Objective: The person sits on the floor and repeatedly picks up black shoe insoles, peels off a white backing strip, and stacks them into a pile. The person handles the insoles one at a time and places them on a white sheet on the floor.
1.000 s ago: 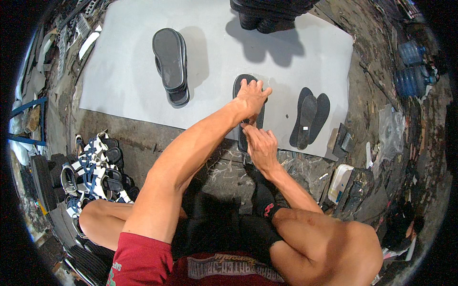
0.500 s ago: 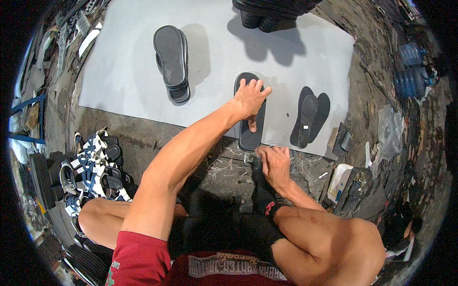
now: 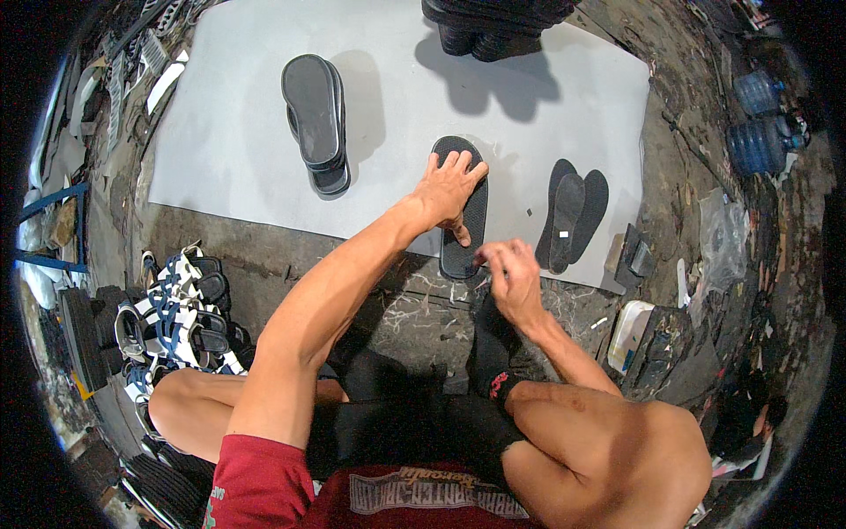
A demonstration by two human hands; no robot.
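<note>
A black shoe sole (image 3: 463, 207) lay lengthwise near the middle of the frame, on the lower edge of a large grey sheet (image 3: 238, 132) spread over the ground, its heel end reaching just past the sheet's rim. The left hand (image 3: 449, 189) pressed flat on its upper half, fingers spread wide over the toe end, thumb pointing down along the sole. The right hand (image 3: 511, 273) hovered just below and to the right of the heel, fingers curled loosely inward, the fingertips near the sole's lower edge; whether they pinched anything small I could not tell.

To the right of it on the same sheet lay a pair of dark soles (image 3: 571, 219), one overlapping the other, well clear of the hands. In the upper left part of the sheet sat a stack of grey-topped soles (image 3: 315, 122), and at the top edge of the frame stood a taller pile of black soles (image 3: 493, 22) that threw a shadow over the sheet.

Off the sheet, at the lower left, blue and white sandals (image 3: 176, 309) lay heaped together on the dirty ground. At the upper right stood two blue plastic water bottles (image 3: 762, 123), their contents not clear to see. A flat whitish tray (image 3: 630, 335) lay at the lower right among dark scraps; what it held I could not make out.
</note>
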